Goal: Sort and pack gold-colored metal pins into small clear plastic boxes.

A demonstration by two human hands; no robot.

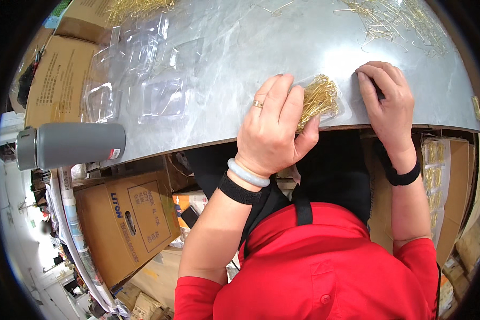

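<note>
My left hand [272,122] is curled around a bundle of thin gold wire hooks [321,98], with the thumb on the near side and the fingers over its left end. Under the bundle, the edge of a clear plastic tray [345,113] shows near the table's front edge. To the right of that tray, my right hand [386,98] hovers at the tabletop, thumb and fingertips pressed together. Whatever it may be pinching is too small or hidden to make out.
Several clear plastic trays [162,98] lie on the grey table [224,69] to the left. Loose gold hooks [386,24] are scattered at the far right, with another pile [138,8] far left. A grey tumbler [80,145] lies at the left edge. Cardboard boxes [128,224] stand below.
</note>
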